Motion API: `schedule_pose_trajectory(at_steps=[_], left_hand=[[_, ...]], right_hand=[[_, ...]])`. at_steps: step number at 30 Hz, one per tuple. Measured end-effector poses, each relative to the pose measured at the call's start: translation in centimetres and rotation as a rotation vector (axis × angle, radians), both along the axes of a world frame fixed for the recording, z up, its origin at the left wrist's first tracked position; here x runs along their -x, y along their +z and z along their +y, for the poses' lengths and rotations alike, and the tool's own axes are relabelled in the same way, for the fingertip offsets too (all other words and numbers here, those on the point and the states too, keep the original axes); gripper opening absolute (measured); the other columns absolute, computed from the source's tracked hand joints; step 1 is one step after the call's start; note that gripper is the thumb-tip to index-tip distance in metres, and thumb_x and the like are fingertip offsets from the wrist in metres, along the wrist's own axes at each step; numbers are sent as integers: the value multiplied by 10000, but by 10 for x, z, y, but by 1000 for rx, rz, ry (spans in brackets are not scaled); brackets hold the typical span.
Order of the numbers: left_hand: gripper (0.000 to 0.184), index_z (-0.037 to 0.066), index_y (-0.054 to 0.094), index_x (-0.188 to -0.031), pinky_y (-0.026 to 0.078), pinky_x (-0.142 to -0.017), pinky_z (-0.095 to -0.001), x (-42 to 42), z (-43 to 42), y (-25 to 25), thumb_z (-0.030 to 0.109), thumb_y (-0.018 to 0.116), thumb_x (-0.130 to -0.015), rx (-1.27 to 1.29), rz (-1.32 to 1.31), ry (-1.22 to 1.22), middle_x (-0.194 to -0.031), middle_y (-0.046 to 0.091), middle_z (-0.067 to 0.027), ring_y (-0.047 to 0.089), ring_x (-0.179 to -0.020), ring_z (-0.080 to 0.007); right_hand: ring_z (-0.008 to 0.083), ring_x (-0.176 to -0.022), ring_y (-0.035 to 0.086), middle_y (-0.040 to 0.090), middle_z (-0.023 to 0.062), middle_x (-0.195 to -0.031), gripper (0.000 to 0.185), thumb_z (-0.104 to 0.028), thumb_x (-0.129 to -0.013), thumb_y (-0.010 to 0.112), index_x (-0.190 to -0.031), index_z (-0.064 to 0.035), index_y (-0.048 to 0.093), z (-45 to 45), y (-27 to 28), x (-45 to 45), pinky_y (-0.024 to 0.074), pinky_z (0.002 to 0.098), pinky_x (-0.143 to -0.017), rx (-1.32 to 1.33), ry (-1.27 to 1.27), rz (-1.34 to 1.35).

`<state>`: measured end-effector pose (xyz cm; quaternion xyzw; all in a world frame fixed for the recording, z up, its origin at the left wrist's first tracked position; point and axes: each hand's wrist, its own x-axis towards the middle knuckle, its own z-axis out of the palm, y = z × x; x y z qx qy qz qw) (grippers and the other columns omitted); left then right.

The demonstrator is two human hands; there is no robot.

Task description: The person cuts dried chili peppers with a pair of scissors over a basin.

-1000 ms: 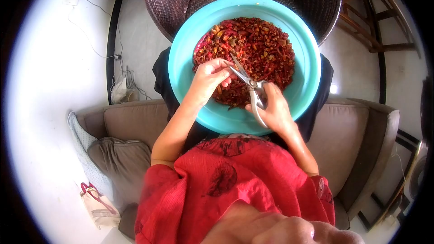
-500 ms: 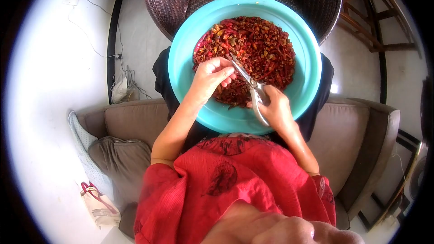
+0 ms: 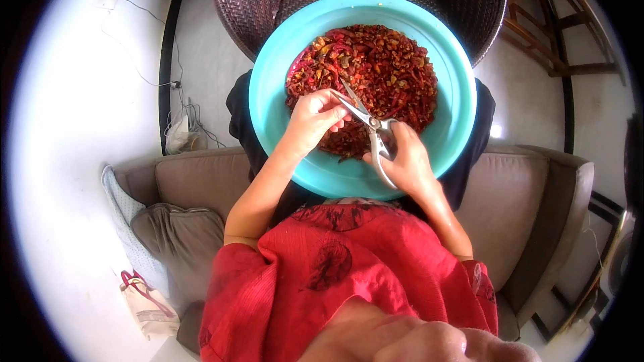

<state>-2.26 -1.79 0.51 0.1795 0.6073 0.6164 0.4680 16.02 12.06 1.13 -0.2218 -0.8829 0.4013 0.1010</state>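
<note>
A turquoise basin [image 3: 268, 121] rests on my lap, holding a heap of dried red chili pieces [image 3: 389, 60], some long and some cut small. My right hand [image 3: 410, 161] grips a pair of grey-handled scissors [image 3: 373, 123] over the near right part of the heap. The scissor blades stand apart and point up and left. My left hand [image 3: 314, 119] is closed in a pinch over the heap's left side, its fingertips right at the lower blade. Whatever lies between those fingertips is too small and hidden to make out.
Beyond the basin, close to its far rim, is a dark woven wicker chair [image 3: 248, 7]. I sit on a brown sofa [image 3: 194, 177] with a dark cushion [image 3: 178, 241] at left. A wooden stool [image 3: 537, 33] stands far right; cables [image 3: 194, 117] lie on the floor at left.
The scissor blades have spread from nearly closed to open. My left hand has shifted very slightly right and down; the basin stays in place.
</note>
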Motion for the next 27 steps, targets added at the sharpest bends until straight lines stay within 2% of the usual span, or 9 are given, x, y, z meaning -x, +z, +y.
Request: schedule_pose_trajectory(at_steps=[2,5,9,11,14,18,20,23,27], left_hand=[[113,29,653,-1043,483,-640,-198,0,-1,0,87,609,-956,13,39,-2,-844,659,-21,589,-709,-68],[107,31,655,-1033,484,-643,-198,0,0,4,94,613,-958,23,38,15,-845,659,-16,590,-712,-65],[119,23,659,-1046,484,-648,-198,0,1,1,83,600,-962,0,40,31,-843,657,-14,593,-716,-70],[145,6,664,-1070,493,-653,-205,0,3,4,67,588,-963,-39,-131,146,-861,667,-23,604,-724,-83],[170,-11,664,-1094,504,-653,-216,2,2,6,50,576,-961,-33,-224,154,-868,680,-41,616,-719,-96],[154,-14,667,-1069,512,-654,-223,3,0,4,62,593,-958,2,-114,71,-858,689,-57,622,-710,-100],[134,-9,669,-1033,512,-650,-223,3,0,5,85,614,-955,55,9,2,-832,686,-59,619,-700,-97],[123,-6,680,-978,519,-643,-232,2,0,4,111,643,-959,18,-29,34,-837,693,-63,616,-686,-91],[120,-2,675,-978,512,-632,-232,3,-1,1,112,638,-963,16,-8,39,-829,687,-59,611,-686,-88]], right_hand=[[329,-791,633,629,170,-880,503,-335,-724,846,-991,11,596,2,9,2,506,416,-710,192,-18,-216],[333,-757,635,624,174,-852,487,-330,-733,846,-966,14,592,2,9,1,504,415,-678,219,-19,-251],[328,-761,628,619,162,-848,488,-331,-723,849,-972,5,598,1,4,0,497,421,-679,235,-40,-251],[338,-822,614,610,165,-887,518,-332,-712,847,-1013,7,596,-1,6,-1,493,435,-729,145,-26,-129],[353,-894,593,599,178,-938,560,-334,-704,845,-1053,17,583,0,-5,-2,485,450,-797,2,16,10],[371,-961,577,593,200,-998,588,-335,-702,842,-1073,28,565,0,-4,-1,472,466,-846,-5,24,-17],[358,-905,607,615,193,-949,557,-335,-705,849,-1036,27,583,0,-3,-1,490,449,-795,18,15,-15],[343,-826,633,634,176,-880,516,-333,-713,854,-988,24,602,0,5,1,503,431,-730,173,-11,-206],[328,-759,639,635,157,-819,484,-330,-720,856,-955,18,613,0,1,0,503,418,-682,199,-30,-208]])
